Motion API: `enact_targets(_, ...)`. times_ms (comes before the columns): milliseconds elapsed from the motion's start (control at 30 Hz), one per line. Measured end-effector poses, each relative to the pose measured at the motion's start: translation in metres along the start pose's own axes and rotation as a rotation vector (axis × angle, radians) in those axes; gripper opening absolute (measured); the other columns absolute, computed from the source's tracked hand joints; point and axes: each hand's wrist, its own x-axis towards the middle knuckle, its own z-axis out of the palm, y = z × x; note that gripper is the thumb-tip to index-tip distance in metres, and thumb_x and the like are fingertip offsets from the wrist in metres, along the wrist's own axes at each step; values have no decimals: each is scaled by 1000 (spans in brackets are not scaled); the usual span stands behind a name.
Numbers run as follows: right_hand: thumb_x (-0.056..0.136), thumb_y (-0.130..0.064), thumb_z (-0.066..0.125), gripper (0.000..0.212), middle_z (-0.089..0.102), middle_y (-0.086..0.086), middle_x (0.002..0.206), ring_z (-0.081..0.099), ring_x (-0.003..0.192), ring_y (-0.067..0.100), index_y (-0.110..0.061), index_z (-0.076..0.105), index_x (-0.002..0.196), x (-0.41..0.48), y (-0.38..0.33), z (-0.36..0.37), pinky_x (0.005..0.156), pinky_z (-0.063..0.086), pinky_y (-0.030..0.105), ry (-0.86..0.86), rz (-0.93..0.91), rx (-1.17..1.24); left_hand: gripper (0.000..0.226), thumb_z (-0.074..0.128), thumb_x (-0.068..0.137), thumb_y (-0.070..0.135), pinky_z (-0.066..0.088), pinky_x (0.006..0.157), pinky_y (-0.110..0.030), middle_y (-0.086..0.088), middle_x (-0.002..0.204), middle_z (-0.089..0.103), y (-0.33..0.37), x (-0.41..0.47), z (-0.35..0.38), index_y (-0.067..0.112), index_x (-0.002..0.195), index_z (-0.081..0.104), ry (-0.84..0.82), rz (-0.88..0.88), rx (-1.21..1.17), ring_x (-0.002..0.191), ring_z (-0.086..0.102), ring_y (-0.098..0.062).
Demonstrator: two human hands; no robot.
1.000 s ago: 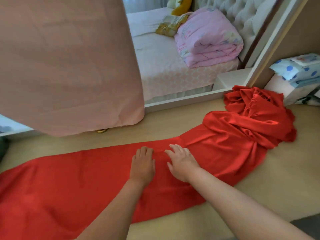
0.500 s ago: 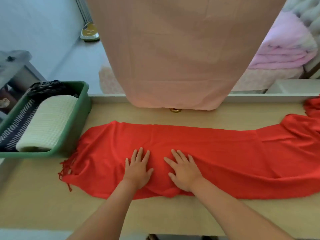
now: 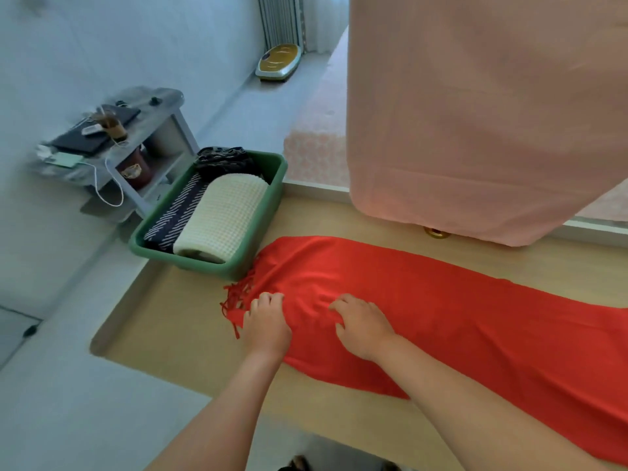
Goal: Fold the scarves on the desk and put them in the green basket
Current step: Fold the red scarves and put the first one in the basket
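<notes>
A long red scarf (image 3: 441, 300) lies flat along the wooden desk (image 3: 170, 331), its fringed end close to the green basket (image 3: 276, 185). My left hand (image 3: 268, 322) sits at that fringed end with its fingers curled into the cloth. My right hand (image 3: 363, 326) is a little to the right and also bunches the fabric under curled fingers, with wrinkles between the two hands. In the basket are a rolled cream waffle scarf (image 3: 221, 219), a navy striped one (image 3: 176, 212) and a dark patterned one (image 3: 224, 161).
A pink cloth (image 3: 475, 113) hangs over the desk's far edge at the right. Left of the desk stands a small grey side table (image 3: 112, 141) with devices and cables. A gold scale (image 3: 278, 61) lies on the floor beyond. The desk's left corner is near the basket.
The view has swung left along the scarf to its fringed end. Both hands went from lying flat on the cloth to curling their fingers into it near the fringe.
</notes>
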Motion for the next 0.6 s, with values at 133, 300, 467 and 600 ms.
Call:
enact_targets(133, 89, -35, 57, 38, 56, -3, 122, 55, 117, 21, -29, 59, 127, 23, -51, 19, 99, 44, 35, -40, -53, 81, 56, 54, 76, 4, 39, 96, -35, 0, 127, 53, -59, 13, -2, 22, 129, 56, -110, 96, 0, 115, 49, -25)
enact_targets(300, 78, -54, 67, 52, 50, -1, 116, 52, 112, 21, -33, 57, 124, 41, -102, 52, 93, 42, 34, -145, -24, 9, 29, 62, 85, 24, 39, 94, -33, 8, 114, 66, -115, 28, -4, 33, 112, 66, -304, 221, 44, 110, 56, -20)
enact_targets(467, 84, -42, 65, 33, 53, -2, 112, 54, 106, 22, -31, 62, 114, 53, -123, 69, 87, 45, 33, -99, 34, -4, 31, 45, 94, 47, 47, 69, -30, 7, 84, 69, -139, 44, -18, 26, 83, 66, -492, 232, -91, 82, 63, -18)
enact_targets(600, 81, -30, 60, 18, 61, -8, 100, 60, 97, 19, -28, 68, 98, 44, -121, 63, 82, 48, 28, -147, 117, 123, 23, 43, 97, 29, 50, 83, -36, 2, 117, 63, -141, 57, -15, 31, 116, 56, -382, 286, -205, 102, 61, -24)
